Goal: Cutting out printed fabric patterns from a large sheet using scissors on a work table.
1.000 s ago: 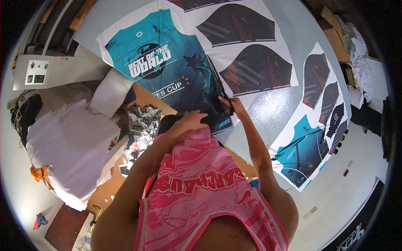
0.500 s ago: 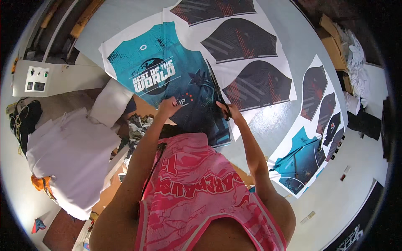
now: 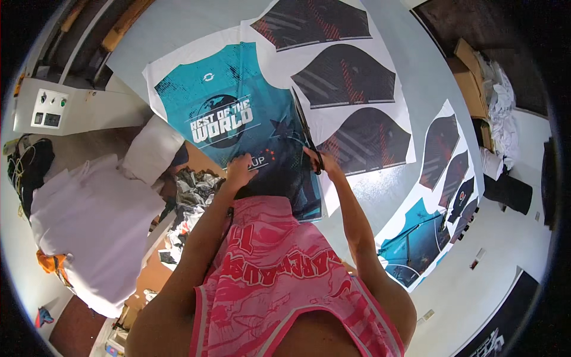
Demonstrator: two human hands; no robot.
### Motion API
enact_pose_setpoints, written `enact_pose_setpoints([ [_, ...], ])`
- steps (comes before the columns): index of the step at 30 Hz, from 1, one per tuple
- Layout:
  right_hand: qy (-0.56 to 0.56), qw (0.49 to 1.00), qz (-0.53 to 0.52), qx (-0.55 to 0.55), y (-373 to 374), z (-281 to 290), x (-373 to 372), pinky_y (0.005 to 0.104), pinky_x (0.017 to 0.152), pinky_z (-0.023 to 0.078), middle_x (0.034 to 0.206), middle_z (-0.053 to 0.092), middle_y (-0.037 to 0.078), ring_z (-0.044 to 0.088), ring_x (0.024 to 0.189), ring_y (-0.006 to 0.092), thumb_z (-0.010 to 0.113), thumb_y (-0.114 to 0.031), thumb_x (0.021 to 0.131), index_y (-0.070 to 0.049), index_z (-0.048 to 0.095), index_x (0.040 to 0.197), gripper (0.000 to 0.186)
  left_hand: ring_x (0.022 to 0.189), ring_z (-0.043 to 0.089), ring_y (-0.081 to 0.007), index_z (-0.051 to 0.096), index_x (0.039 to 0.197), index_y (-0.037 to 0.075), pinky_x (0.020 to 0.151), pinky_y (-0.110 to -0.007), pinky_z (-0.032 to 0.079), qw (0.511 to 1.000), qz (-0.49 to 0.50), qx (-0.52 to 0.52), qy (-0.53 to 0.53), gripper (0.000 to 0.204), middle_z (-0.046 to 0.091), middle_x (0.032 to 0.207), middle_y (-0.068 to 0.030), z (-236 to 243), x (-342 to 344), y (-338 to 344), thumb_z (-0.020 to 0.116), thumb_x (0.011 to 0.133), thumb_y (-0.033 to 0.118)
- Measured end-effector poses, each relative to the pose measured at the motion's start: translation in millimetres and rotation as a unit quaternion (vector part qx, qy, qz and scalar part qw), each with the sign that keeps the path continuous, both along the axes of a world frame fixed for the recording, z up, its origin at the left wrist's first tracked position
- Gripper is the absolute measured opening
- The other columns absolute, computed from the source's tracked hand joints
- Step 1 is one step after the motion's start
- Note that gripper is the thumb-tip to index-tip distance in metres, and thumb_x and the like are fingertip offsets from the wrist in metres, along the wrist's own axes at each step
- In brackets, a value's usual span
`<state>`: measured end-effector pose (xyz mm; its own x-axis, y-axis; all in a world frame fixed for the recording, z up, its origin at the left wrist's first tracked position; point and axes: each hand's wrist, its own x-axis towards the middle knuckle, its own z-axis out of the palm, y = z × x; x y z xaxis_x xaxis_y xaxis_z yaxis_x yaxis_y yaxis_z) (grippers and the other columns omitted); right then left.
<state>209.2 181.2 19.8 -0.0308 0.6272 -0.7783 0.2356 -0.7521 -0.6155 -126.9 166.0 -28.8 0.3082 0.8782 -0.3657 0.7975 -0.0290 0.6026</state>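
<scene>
The right hand (image 3: 321,162) grips the handles of long black scissors (image 3: 303,122), its fingers closed round them, over the right edge of a teal shirt panel (image 3: 220,104). The scissors point to the far side, leaning a little left; their long axis runs from the hand, at the near end, to the tip, between the panel and the dark sleeve pieces (image 3: 348,77) printed on white to the right. The panel lies on the grey table (image 3: 196,24) in front of the person, its neck end far and to the left, its dark hem near and to the right, so its long axis slants between the two. The left hand (image 3: 239,172) is on the panel's near left part, fingers curled; whether it pinches the cloth, I cannot tell. To the right, beyond the table, stands a brown cardboard box (image 3: 470,77) with crumpled white material (image 3: 502,107) beside it; how much is inside is unclear. Near left, below the table edge, crumpled black and white scraps (image 3: 193,193) are heaped beside a large white cloth (image 3: 95,226); what holds the scraps is hidden.
</scene>
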Motion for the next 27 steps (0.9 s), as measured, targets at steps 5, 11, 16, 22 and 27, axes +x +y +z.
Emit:
enact_pose_setpoints([
  [5, 0.04, 0.999, -0.028, 0.001, 25.6, -13.7, -2.3, 0.0289, 0.05, 0.038, 0.056, 0.052, 0.0, 0.053, 0.05, 0.0117, 0.076, -0.059, 0.08, -0.014, 0.053, 0.06, 0.054, 0.092, 0.063, -0.0372, 0.053, 0.094, 0.011, 0.076, -0.054, 0.045, 1.0, 0.006, -0.006, 0.03, 0.041, 0.063, 0.09, -0.0107, 2.3, 2.4, -0.3, 0.082, 0.071, 0.028],
  [11, -0.032, 0.999, 0.01, 0.013, 37.2, -2.9, -9.5, 0.0294, 0.049, 0.037, 0.057, 0.053, 0.0, 0.051, 0.049, 0.0117, 0.075, -0.058, 0.081, -0.015, 0.051, 0.058, 0.054, 0.085, 0.063, -0.0376, 0.051, 0.092, 0.009, 0.069, -0.051, 0.046, 0.999, -0.006, 0.039, 0.012, 0.042, 0.061, 0.086, -0.014, 1.8, 2.4, -1.2, 0.083, 0.073, 0.027],
  [16, 0.013, 0.999, -0.017, 0.024, 55.3, 16.8, -8.5, 0.0294, 0.048, 0.035, 0.055, 0.051, 0.0, 0.049, 0.047, 0.0123, 0.074, -0.056, 0.083, -0.015, 0.05, 0.057, 0.054, 0.086, 0.062, -0.0378, 0.051, 0.093, 0.009, 0.07, -0.05, 0.046, 0.999, -0.005, 0.028, 0.015, 0.041, 0.061, 0.088, -0.0136, -0.8, 2.1, -2.1, 0.083, 0.074, 0.027],
  [22, 0.031, 0.998, 0.037, 0.033, 99.3, -5.5, -4.7, 0.0293, 0.048, 0.037, 0.052, 0.05, 0.001, 0.05, 0.046, 0.0136, 0.072, -0.06, 0.083, -0.014, 0.052, 0.055, 0.058, 0.085, 0.061, -0.0362, 0.051, 0.094, 0.01, 0.07, -0.048, 0.045, 0.998, -0.007, 0.05, 0.025, 0.042, 0.06, 0.088, -0.012, -2.8, 2.1, -5.7, 0.083, 0.075, 0.03],
  [27, 0.054, 0.997, 0.046, -0.041, 119.2, -25.7, -0.1, 0.0285, 0.047, 0.038, 0.05, 0.05, 0.001, 0.051, 0.045, 0.0134, 0.073, -0.061, 0.082, -0.014, 0.052, 0.053, 0.059, 0.088, 0.062, -0.0347, 0.052, 0.096, 0.012, 0.073, -0.049, 0.046, 0.997, -0.005, 0.065, 0.029, 0.042, 0.06, 0.09, -0.0101, -0.8, 3.3, -9.2, 0.082, 0.075, 0.032],
])
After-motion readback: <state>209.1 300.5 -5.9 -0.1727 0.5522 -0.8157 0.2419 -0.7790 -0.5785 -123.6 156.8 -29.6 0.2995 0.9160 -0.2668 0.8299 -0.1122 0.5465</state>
